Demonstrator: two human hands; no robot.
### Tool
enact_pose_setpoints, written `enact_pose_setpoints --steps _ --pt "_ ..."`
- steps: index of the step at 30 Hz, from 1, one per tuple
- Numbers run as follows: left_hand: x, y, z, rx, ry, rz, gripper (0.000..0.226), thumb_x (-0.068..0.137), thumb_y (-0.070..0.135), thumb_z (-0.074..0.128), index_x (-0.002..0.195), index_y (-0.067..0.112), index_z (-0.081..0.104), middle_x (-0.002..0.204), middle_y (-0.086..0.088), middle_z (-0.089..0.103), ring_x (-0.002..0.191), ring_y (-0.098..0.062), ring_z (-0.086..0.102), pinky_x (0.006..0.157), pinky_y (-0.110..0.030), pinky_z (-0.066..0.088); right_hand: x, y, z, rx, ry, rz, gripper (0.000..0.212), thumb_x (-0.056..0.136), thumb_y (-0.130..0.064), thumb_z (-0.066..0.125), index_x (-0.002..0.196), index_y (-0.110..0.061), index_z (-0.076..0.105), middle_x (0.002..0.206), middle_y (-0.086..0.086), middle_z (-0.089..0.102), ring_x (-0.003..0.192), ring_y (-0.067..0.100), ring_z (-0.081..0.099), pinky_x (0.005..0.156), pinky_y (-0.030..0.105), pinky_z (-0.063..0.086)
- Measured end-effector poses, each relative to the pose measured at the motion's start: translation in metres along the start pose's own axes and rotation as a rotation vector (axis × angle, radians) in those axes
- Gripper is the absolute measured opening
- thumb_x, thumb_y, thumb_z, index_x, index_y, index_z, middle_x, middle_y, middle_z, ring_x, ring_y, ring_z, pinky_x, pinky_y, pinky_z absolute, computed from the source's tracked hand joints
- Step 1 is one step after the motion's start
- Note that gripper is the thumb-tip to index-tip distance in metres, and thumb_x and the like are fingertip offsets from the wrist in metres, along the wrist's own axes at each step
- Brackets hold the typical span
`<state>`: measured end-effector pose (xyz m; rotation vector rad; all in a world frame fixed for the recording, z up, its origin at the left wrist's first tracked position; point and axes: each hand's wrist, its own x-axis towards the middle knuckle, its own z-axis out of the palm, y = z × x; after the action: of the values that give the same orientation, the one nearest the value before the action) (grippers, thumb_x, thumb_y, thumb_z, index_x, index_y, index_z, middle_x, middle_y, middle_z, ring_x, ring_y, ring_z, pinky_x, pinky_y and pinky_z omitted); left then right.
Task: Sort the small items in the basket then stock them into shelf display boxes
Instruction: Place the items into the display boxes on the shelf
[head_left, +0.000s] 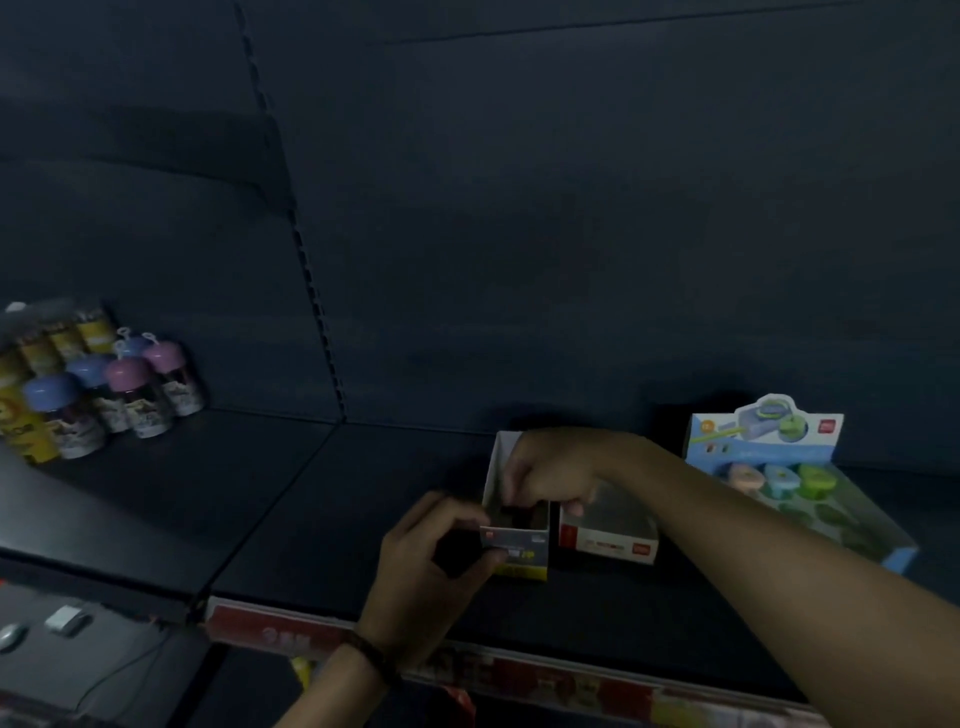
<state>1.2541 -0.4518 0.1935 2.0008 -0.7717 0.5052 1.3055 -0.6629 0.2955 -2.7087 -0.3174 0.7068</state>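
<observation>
A small white display box with a yellow base (522, 551) stands open on the dark shelf (322, 525). My left hand (431, 566) grips its front left corner, thumb and fingers curled round the wall. My right hand (550, 475) reaches over the box from the right with its fingers curled down into the opening; whatever they pinch is too dark and blurred to name. A second white and red display box (608, 540) sits touching the first on its right. No basket is in view.
A blue and green display box of round pastel items (810, 488) stands at the right. Small bottles with blue and pink caps (124, 395) and yellow tubes (62, 338) cluster at the left. A red price strip (291, 631) runs along the shelf's front edge.
</observation>
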Motion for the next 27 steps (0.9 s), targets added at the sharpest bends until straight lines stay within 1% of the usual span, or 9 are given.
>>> enact_pose_setpoints --steps 2,4,7,10,13,17,21,24,27 --pt "-0.002 -0.004 0.002 0.005 0.025 -0.004 0.037 0.073 0.019 0.095 0.1 0.029 0.07 0.102 0.015 0.063 0.095 -0.006 0.066 0.081 -0.018 0.049 -0.009 0.003 -0.004 0.107 0.119 -0.036 0.016 0.098 -0.021 0.068 0.108 -0.028 0.077 0.108 0.004 0.077 0.079 0.024 0.076 0.054 0.028 0.055" --pt "-0.004 -0.005 0.001 0.036 0.092 -0.004 0.034 0.078 0.026 0.09 0.103 0.028 0.068 0.102 0.015 0.059 0.093 -0.003 0.062 0.077 -0.02 0.049 -0.028 0.005 -0.007 0.238 0.317 -0.081 0.015 0.099 -0.018 0.068 0.108 -0.024 0.079 0.105 -0.007 0.078 0.091 0.016 0.076 0.069 0.032 0.065" --pt "-0.011 0.013 -0.003 0.057 0.158 0.223 0.015 0.089 0.023 0.076 0.099 0.016 0.066 0.098 0.006 0.058 0.088 -0.007 0.057 0.073 -0.024 0.048 -0.074 0.007 -0.004 0.349 0.571 -0.114 0.02 0.102 -0.014 0.063 0.107 -0.025 0.078 0.095 -0.012 0.079 0.068 0.006 0.074 0.065 0.033 0.064" --pt "-0.02 0.053 0.008 -0.143 0.029 0.507 0.014 0.089 0.012 0.074 0.098 0.015 0.065 0.093 -0.003 0.063 0.082 -0.018 0.061 0.067 -0.035 0.051 -0.129 0.015 0.019 0.372 0.816 -0.073 0.022 0.098 -0.01 0.065 0.099 -0.027 0.079 0.088 -0.01 0.078 0.06 -0.004 0.068 0.058 0.013 0.051" --pt "-0.035 0.09 0.041 -0.334 -0.258 0.604 0.011 0.09 0.01 0.078 0.094 0.015 0.069 0.093 -0.002 0.064 0.078 -0.018 0.062 0.069 -0.029 0.052 -0.188 0.026 0.078 0.428 0.973 0.096 0.018 0.096 -0.009 0.07 0.094 -0.025 0.079 0.083 -0.01 0.076 0.056 0.001 0.066 0.056 0.011 0.045" --pt "-0.067 0.147 0.106 -0.471 -0.835 0.684 0.002 0.1 0.023 0.067 0.101 0.024 0.066 0.1 0.01 0.062 0.089 -0.013 0.063 0.079 -0.027 0.052 -0.274 0.041 0.191 0.496 1.094 0.467 0.015 0.094 -0.012 0.075 0.092 -0.026 0.078 0.077 -0.018 0.072 0.064 -0.001 0.067 0.063 0.013 0.047" --pt "-0.125 0.219 0.185 -0.298 -1.314 0.908 0.014 0.098 0.044 0.061 0.109 0.035 0.061 0.105 0.015 0.065 0.093 -0.003 0.061 0.083 -0.034 0.055 -0.384 0.04 0.325 0.699 1.177 0.948 0.019 0.096 -0.011 0.071 0.089 -0.028 0.077 0.08 -0.014 0.074 0.06 0.004 0.067 0.061 0.015 0.049" --pt "-0.174 0.26 0.234 -0.185 -1.54 0.951 0.016 0.098 0.047 0.061 0.11 0.038 0.064 0.104 0.018 0.067 0.092 -0.001 0.062 0.085 -0.036 0.058 -0.451 0.024 0.423 0.844 1.121 1.245 0.014 0.097 -0.014 0.069 0.093 -0.025 0.077 0.084 -0.006 0.075 0.056 0.0 0.065 0.057 0.013 0.049" --pt "-0.251 0.316 0.271 -0.122 -1.753 1.046 0.017 0.1 0.045 0.062 0.111 0.034 0.067 0.102 0.016 0.068 0.093 -0.004 0.064 0.088 -0.034 0.057 -0.521 -0.005 0.536 0.937 1.042 1.539 0.01 0.096 -0.023 0.069 0.096 -0.03 0.077 0.085 -0.016 0.071 0.071 -0.002 0.068 0.067 0.02 0.055"
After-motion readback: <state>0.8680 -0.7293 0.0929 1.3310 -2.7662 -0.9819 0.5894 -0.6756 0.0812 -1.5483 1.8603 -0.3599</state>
